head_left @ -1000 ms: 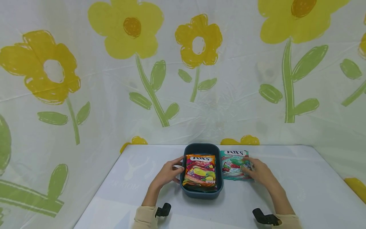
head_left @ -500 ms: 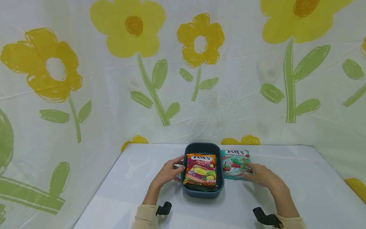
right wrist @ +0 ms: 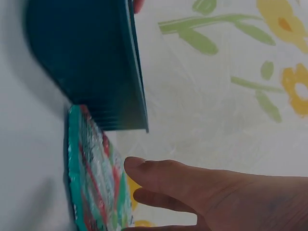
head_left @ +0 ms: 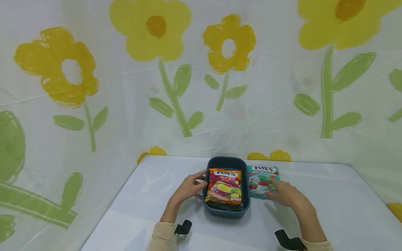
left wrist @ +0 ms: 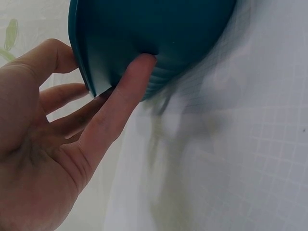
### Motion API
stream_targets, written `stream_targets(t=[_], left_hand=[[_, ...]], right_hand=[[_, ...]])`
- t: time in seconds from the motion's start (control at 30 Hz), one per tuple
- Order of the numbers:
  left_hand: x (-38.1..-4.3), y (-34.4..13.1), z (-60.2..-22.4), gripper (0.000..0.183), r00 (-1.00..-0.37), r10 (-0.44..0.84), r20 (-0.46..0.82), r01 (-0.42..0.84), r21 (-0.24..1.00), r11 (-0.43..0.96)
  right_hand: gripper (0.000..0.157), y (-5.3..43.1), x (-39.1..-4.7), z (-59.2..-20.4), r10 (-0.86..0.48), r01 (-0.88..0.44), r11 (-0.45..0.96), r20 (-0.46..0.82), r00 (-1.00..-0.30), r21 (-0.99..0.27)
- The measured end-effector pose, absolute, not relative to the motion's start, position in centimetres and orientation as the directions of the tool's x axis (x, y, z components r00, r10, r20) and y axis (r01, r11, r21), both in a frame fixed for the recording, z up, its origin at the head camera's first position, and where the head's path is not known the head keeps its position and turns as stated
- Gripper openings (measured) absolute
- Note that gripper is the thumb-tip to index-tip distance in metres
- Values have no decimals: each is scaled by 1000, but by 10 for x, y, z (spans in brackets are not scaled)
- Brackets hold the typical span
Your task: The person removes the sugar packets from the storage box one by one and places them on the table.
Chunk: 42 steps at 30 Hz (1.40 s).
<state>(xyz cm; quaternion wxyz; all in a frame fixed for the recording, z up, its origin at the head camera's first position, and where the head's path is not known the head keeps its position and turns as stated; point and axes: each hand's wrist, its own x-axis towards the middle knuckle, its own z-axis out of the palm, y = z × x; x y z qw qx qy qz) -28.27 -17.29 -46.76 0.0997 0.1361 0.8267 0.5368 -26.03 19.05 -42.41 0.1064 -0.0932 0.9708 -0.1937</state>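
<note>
The left hand (head_left: 187, 188), just below the middle of the head view, sets its thumb against the outer wall of a dark blue-green box (head_left: 226, 213). Its index finger bends to the rim, the other fingers partly hidden; whether this grip pinches the wall cannot be told. The right hand (head_left: 285, 193), right of lower centre, has a loose, unclosed grip: thumb and fingers reach out separated, palm empty, above the lower right part of a teal packet (head_left: 258, 182). Whether a fingertip touches that packet is unclear.

The teal packet lies flat just beside the box's right side and reads "FOX'S", with "MINT BLOSSOM" beneath, its last letters hard to make out. In the box lies an orange and magenta packet (head_left: 224, 186), reading "FOX'S" and "FRUITS"; the smaller print is too fine to read. A dark strip (head_left: 226, 206) shows under its lower edge.

Both forearms slant in from the bottom of the frame, with beige sleeves (head_left: 164, 234) and a black fitting (head_left: 184, 227) at each wrist. Faint marks show at the left of the white tabletop (head_left: 232, 235). Behind it, a sheet (head_left: 270, 115) printed with yellow flowers fills the upper frame.
</note>
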Motion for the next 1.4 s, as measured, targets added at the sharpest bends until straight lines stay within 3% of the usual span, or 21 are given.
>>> stream_targets(t=[0.53, 1.4], left_hand=[[-284, -172, -469, 56, -943, 334, -16, 114, 923, 368], [-281, -173, -468, 56, -942, 334, -13, 113, 928, 354]], right_hand=[[57, 137, -260, -392, -311, -256, 893, -97, -945, -370], [55, 83, -261, -385, -313, -267, 907, -97, -945, -327]])
